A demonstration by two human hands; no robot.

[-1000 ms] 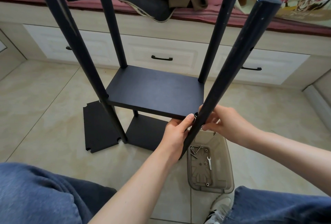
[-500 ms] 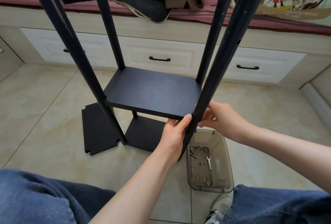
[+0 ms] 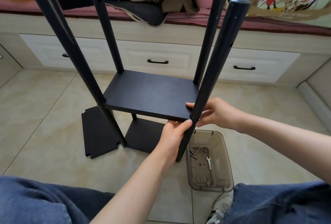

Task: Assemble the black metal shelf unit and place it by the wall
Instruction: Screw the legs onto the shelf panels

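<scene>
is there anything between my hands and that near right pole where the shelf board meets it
Nothing visible. Your left hand and right hand already touch the near right pole at the corner of the shelf board.

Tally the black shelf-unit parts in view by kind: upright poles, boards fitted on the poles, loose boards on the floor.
Upright poles: 4
Boards fitted on the poles: 2, one mid-height, one at floor level
Loose boards on the floor: 1
Total: 7
</scene>
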